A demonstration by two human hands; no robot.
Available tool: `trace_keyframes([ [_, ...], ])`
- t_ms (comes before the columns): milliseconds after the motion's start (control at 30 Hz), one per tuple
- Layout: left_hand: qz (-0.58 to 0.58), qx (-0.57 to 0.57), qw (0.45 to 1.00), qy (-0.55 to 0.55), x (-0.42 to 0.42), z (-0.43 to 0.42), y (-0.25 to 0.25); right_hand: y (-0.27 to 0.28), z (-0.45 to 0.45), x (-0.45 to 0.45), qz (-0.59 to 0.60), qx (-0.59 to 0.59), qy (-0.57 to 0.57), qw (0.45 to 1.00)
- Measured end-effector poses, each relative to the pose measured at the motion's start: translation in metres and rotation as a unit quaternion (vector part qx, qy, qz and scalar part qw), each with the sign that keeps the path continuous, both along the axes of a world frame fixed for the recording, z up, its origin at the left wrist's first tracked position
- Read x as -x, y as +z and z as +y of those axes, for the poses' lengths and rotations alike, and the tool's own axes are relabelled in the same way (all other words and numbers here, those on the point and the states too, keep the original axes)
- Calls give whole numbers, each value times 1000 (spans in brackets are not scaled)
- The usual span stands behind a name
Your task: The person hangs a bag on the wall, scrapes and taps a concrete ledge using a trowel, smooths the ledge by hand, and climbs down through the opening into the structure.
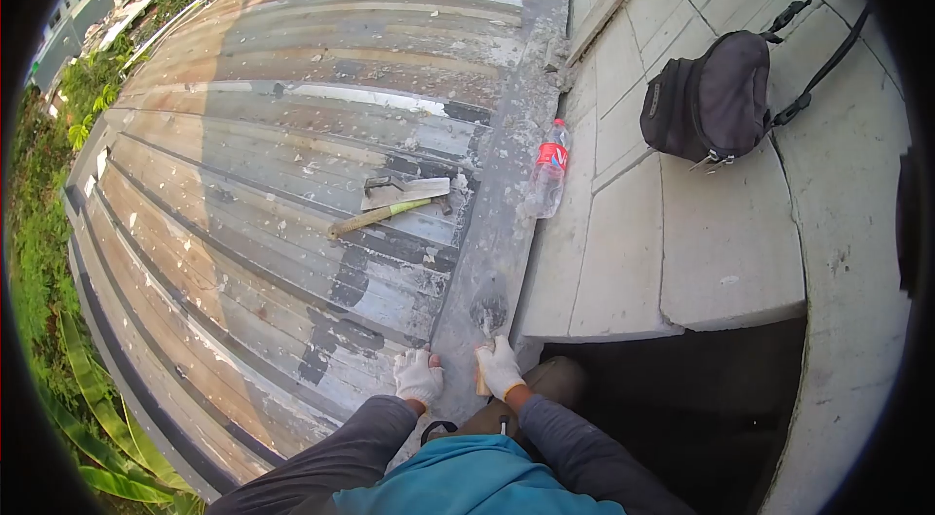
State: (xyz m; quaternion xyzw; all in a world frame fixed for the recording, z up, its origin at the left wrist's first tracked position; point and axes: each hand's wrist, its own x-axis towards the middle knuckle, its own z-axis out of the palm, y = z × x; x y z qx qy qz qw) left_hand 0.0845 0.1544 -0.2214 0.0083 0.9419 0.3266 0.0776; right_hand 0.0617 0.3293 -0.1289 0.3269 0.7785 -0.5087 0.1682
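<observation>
My right hand (500, 367), in a white glove, is wrapped round the wooden handle of a trowel (489, 309), whose grey blade lies over the concrete ledge (467, 330). To its left, my left hand (419, 375), also gloved with bare fingertips, rests at the edge of the corrugated metal roof (282, 223); its fingers are bent, and whether they hold anything is hidden. Farther forward on the roof lie a hammer (390, 213) with a green and wooden handle and, just beyond it, a flat metal tool (409, 190).
A plastic bottle (550, 174) with a red label lies on the ledge. The black bag (716, 96) sits on pale slabs (730, 242) at the right. A dark opening (672, 398) gapes beside my right arm. Plants (107, 398) border the roof's left edge.
</observation>
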Motion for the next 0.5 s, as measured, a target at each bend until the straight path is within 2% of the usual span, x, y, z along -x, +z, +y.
trace_keyframes([
  [100, 2, -12, 1000, -1, 1, 0, 4, 9, 0, -5, 3, -112, 53, 992],
  [200, -4, -1, 1000, 8, 1, 1, 2, -3, 4, -10, 22, -158, 75, 984],
  [300, -17, -1, 1000, 12, 1, 2, 5, 10, 2, -12, 11, -164, 91, 982],
  [500, -6, 3, 1000, 9, 1, 1, 2, 0, 0, -15, -2, -216, 109, 970],
])
